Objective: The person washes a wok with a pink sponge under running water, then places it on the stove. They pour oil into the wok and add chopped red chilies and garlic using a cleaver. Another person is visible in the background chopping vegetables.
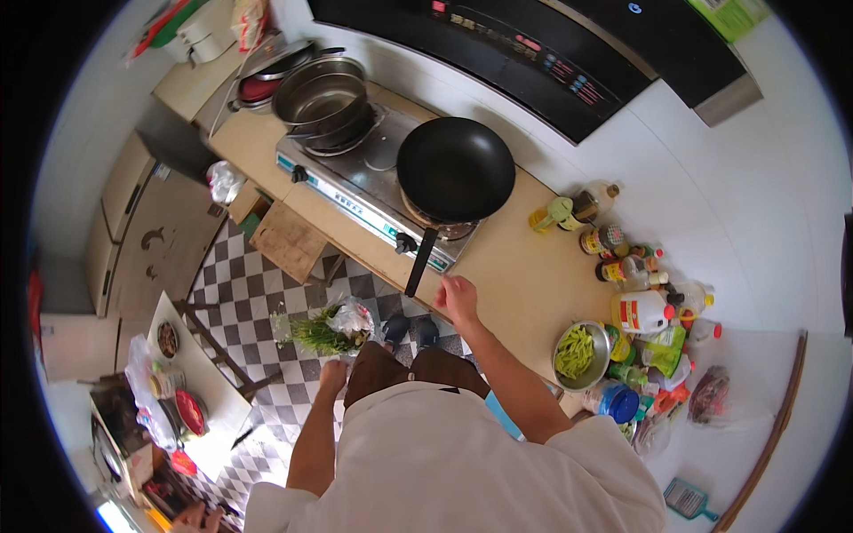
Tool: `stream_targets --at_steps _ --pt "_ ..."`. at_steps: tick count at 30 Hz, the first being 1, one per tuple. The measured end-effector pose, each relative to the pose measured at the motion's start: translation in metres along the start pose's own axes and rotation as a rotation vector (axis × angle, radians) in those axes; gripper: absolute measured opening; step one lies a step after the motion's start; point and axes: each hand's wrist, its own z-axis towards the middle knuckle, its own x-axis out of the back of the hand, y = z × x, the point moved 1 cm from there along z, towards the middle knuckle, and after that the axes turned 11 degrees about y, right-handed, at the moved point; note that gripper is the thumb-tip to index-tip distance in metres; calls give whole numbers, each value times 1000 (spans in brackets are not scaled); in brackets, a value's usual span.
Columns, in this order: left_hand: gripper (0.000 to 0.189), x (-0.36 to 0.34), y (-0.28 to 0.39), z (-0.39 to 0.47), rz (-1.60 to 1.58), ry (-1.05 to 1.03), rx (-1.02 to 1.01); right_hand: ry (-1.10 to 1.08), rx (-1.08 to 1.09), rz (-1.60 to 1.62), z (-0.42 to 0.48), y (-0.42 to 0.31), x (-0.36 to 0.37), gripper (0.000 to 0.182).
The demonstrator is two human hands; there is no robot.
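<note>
My right hand (458,297) is over the front edge of the counter (533,286), just right of the black handle of a wok (456,170). Its fingers are curled and no object shows in them. The dark wok rests on the right burner of a two-burner gas stove (380,160); its inside looks bare. Metal pots (320,100) are stacked over the left burner. Down at my side, my left hand (334,374) is loosely curled beside my thigh, with nothing visible in it. A metal bowl of cut green vegetables (578,356) stands on the counter to the right.
Bottles and jars (643,312) line the wall side. On the checkered floor lie leafy greens (323,331) with a plastic bag, near my feet. A wooden stool (288,241) stands by the counter; a white table (220,406) holds dishes. Part of another person's hand (200,518) shows at lower left.
</note>
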Motion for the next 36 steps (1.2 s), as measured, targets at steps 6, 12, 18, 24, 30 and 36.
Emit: stream_targets --at_steps 6,12,18,24,30,36 --pt "46 17 133 164 -477 180 -174 292 335 -522 -55 94 85 31" --pt "43 55 257 252 120 124 -304 551 -258 -212 -154 126 145 27" --pt "45 47 263 256 -43 166 -387 797 -330 -399 -231 238 145 24" --pt "56 28 249 261 19 224 -386 914 -520 -257 -310 289 89 24" --pt "50 -10 221 316 -834 -13 -57 901 -516 -188 -340 309 53 35" --pt "52 -1 237 312 -1142 -295 347 877 -435 -240 -338 305 73 34"
